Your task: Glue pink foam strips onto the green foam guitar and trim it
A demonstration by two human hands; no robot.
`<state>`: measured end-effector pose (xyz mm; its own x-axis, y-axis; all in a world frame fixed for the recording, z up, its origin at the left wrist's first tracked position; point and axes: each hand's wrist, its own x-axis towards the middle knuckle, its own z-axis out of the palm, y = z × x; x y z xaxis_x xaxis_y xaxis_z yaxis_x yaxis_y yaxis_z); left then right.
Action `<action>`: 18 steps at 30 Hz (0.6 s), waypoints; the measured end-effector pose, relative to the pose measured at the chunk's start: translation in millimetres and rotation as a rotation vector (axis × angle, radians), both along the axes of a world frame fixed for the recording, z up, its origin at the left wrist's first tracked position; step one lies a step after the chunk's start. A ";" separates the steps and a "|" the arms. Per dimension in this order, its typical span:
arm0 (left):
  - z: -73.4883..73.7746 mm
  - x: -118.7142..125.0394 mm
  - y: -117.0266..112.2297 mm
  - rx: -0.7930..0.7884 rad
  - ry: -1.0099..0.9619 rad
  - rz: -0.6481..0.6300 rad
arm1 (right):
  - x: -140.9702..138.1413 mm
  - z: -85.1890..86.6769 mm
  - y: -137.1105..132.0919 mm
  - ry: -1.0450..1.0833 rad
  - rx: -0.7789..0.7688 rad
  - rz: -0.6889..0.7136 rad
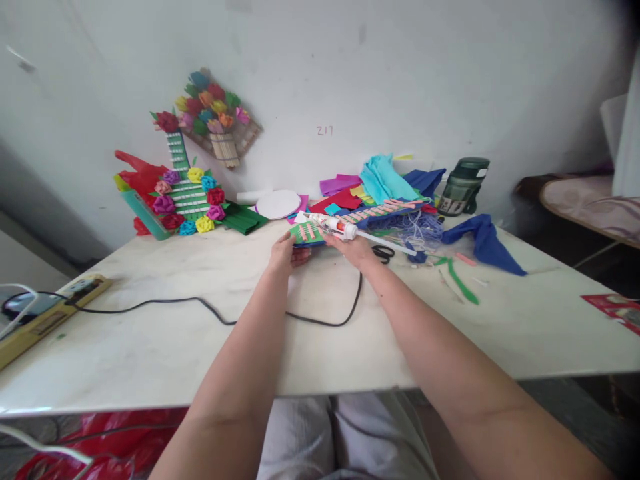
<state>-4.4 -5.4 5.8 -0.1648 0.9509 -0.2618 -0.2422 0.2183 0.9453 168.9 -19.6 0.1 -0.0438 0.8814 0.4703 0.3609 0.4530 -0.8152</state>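
My left hand (286,253) grips the near left end of a long green craft panel (307,233) with short pink strips laid across it and a blue edge. A white hot glue gun (343,228) is held in my right hand (353,248), its nozzle pointing left over the panel. From its back a long translucent glue stick (387,243) sticks out to the right. The right fingers are partly hidden behind the gun. Black-handled scissors (383,253) lie just beside my right wrist.
A black cord (195,299) runs from the power strip (55,313) at left. Paper-flower decorations (187,193) stand at the back left, near a teal glue bottle (145,208). Coloured paper (383,177), purple yarn (417,227), blue paper (487,247) and a dark green bottle (464,187) occupy the right.
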 end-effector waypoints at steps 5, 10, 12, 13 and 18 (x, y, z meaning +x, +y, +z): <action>1.0 -1.4 -0.2 0.071 -0.088 0.011 | -5.5 6.0 -7.4 0.015 0.071 -0.047; 6.8 -0.7 -2.4 0.189 -0.142 0.062 | -10.6 11.0 -10.4 0.041 0.146 -0.076; 11.5 0.5 -4.8 0.248 -0.149 0.095 | -11.2 13.7 -10.3 0.063 0.128 -0.077; 13.9 1.5 -6.4 0.279 -0.145 0.114 | -11.2 14.8 -10.0 0.083 0.116 -0.071; 18.3 11.8 -11.3 0.390 -0.044 0.240 | -9.1 14.8 -7.0 0.114 0.035 -0.040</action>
<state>7.5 -16.7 24.1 -0.3894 0.9161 0.0960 -0.2846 -0.2188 0.9333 159.8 -26.6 15.0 0.0462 0.8643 0.5008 0.2852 0.4691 -0.8358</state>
